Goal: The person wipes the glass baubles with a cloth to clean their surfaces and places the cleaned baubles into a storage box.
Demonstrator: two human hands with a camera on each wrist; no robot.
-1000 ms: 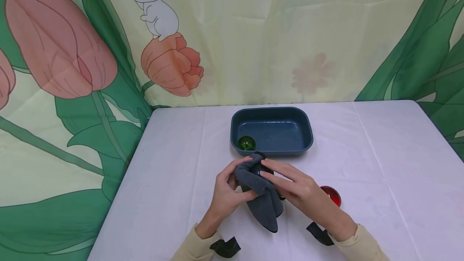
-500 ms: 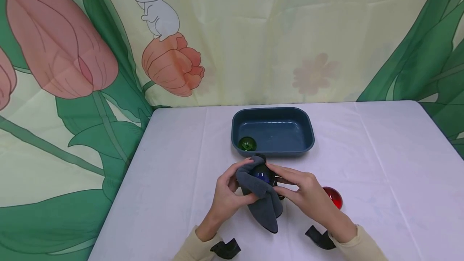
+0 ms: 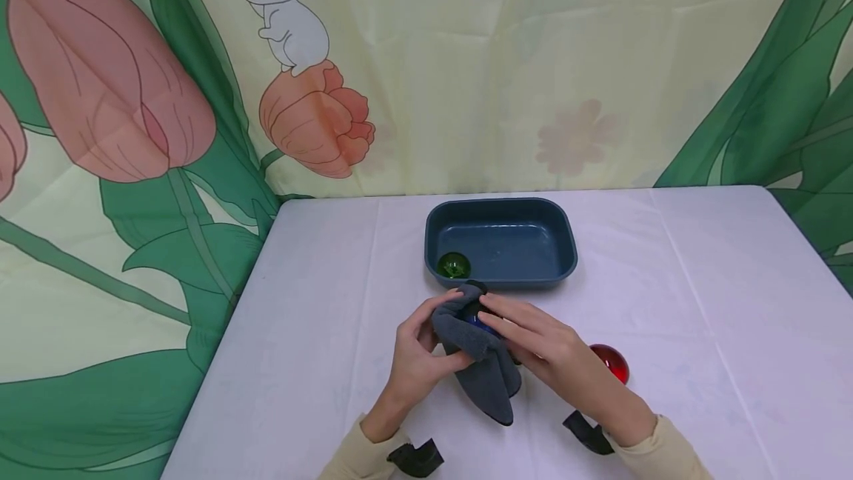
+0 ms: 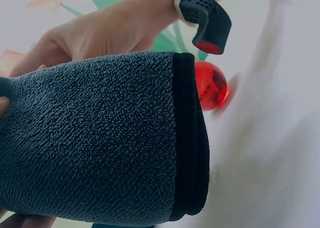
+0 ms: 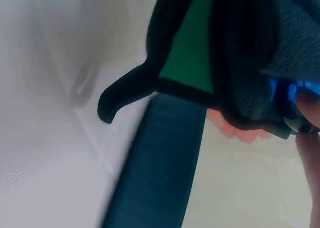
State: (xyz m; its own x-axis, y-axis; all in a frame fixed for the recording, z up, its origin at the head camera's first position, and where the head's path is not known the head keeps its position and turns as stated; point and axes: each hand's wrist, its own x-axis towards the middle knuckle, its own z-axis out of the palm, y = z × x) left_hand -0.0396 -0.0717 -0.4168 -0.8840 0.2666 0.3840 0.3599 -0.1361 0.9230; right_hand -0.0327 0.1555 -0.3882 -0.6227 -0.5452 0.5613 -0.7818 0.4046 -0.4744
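Note:
A folded dark grey towel (image 3: 460, 335) with black edging is gripped by my left hand (image 3: 420, 361), thumb on the near side and fingers at the far side. A shiny blue ball (image 3: 478, 321) nestles in its fold, partly covered. My right hand (image 3: 549, 347) holds the ball from the right, fingers lying over its top; the thumb is hidden in the head view. In the right wrist view, fingertips are at the blue ball (image 5: 292, 92), beside the towel's green-lined flap (image 5: 192, 48). The left wrist view is mostly filled by the towel (image 4: 95, 138).
Behind the hands stands a dark blue rectangular tray (image 3: 509, 243) with a green ball (image 3: 454, 265) in its near left corner. A red ball (image 3: 610, 364) lies on the white-covered table (image 3: 666, 302), partly behind the right forearm. A printed fabric backdrop (image 3: 466, 95) hangs beyond the table.
The right fingers gripped the blue ball at its right side half a second ago; now they reach over its top again, as one second ago. Left hand and towel have barely moved.

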